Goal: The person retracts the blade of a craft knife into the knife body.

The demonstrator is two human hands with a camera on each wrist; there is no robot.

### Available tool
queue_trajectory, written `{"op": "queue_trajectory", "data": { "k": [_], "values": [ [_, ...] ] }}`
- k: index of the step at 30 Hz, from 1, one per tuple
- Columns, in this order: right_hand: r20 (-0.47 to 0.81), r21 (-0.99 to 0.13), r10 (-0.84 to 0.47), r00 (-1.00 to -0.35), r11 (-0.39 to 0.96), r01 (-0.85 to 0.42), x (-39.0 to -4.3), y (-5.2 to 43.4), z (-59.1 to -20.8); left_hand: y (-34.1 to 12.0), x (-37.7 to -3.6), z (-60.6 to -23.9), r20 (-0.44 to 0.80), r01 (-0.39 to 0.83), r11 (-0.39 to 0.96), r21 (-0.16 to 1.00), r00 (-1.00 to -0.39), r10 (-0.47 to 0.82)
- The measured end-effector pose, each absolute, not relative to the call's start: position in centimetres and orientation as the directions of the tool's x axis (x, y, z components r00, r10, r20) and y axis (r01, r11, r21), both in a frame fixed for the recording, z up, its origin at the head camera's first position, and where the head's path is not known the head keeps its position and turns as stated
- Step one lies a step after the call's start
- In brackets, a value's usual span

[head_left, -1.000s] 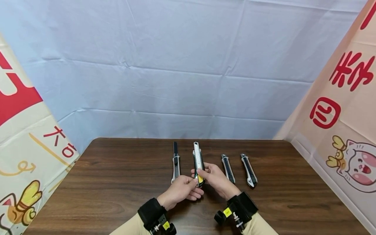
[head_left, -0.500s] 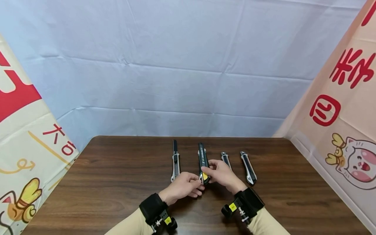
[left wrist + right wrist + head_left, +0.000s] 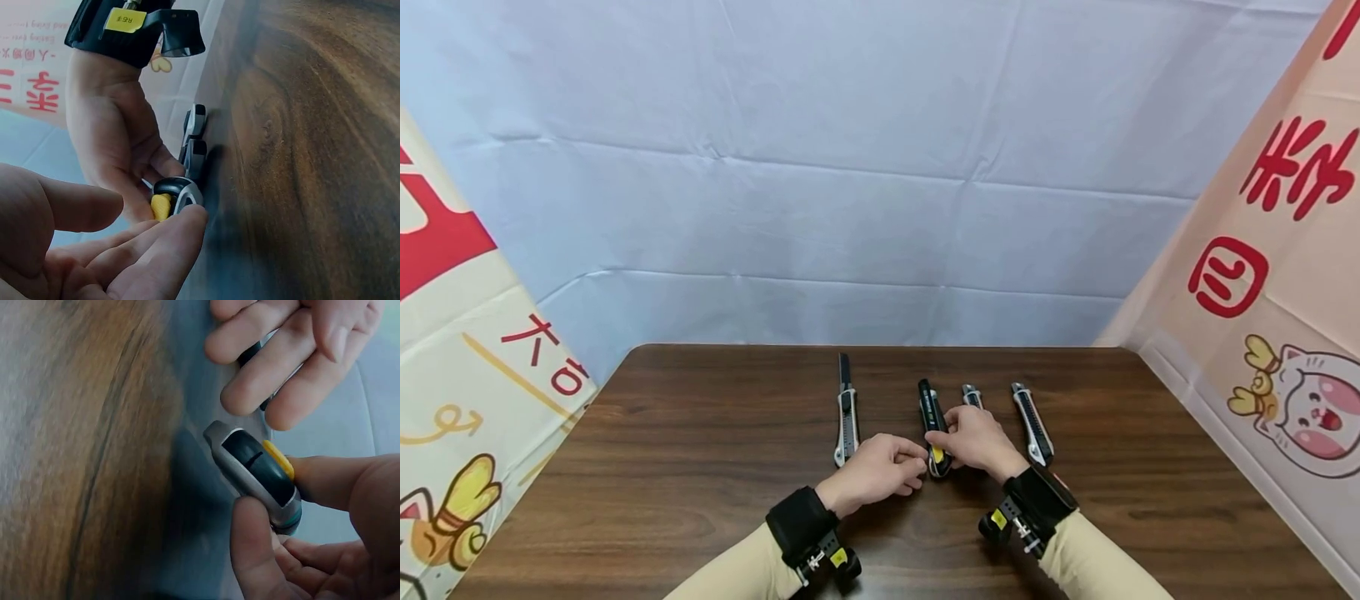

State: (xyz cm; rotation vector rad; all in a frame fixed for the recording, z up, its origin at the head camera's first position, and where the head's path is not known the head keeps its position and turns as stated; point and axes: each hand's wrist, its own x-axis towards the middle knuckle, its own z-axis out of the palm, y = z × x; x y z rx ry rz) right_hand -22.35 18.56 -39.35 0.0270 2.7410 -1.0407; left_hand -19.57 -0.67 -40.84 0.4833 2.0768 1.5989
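My right hand [image 3: 981, 442] pinches a black utility knife [image 3: 932, 412] with a yellow piece near its lower end, thumb on one side and fingers on the other. In the right wrist view, the knife's rounded grey end [image 3: 234, 470] faces the camera. My left hand [image 3: 877, 473] reaches from the left with its fingers extended right beside the knife's near end. The left wrist view shows the left thumb [image 3: 84, 206] apart from the fingers, with nothing gripped between them. My right hand partly hides a grey-and-black utility knife [image 3: 972, 395] behind it.
Another grey utility knife [image 3: 846, 421] lies to the left, its dark blade extended toward the far edge. A further utility knife [image 3: 1033, 423] lies at the right. The brown wooden table [image 3: 700, 433] ends at a pale blue cloth [image 3: 850, 208], with printed cloths on both sides.
The black knife has turned over, its silver face giving way to the black one, and moved right and lower with my right hand. My left hand has let go of its near end.
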Motion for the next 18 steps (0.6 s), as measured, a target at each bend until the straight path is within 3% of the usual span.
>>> {"op": "queue_trajectory", "data": {
  "k": [18],
  "values": [
    [-0.213, -0.553, -0.035, -0.977, 0.828, 0.091, -22.79, 18.49, -39.3, -0.12, -19.72, -40.84, -0.183, -0.012, 0.294, 0.956, -0.808, 0.561]
  ]
}}
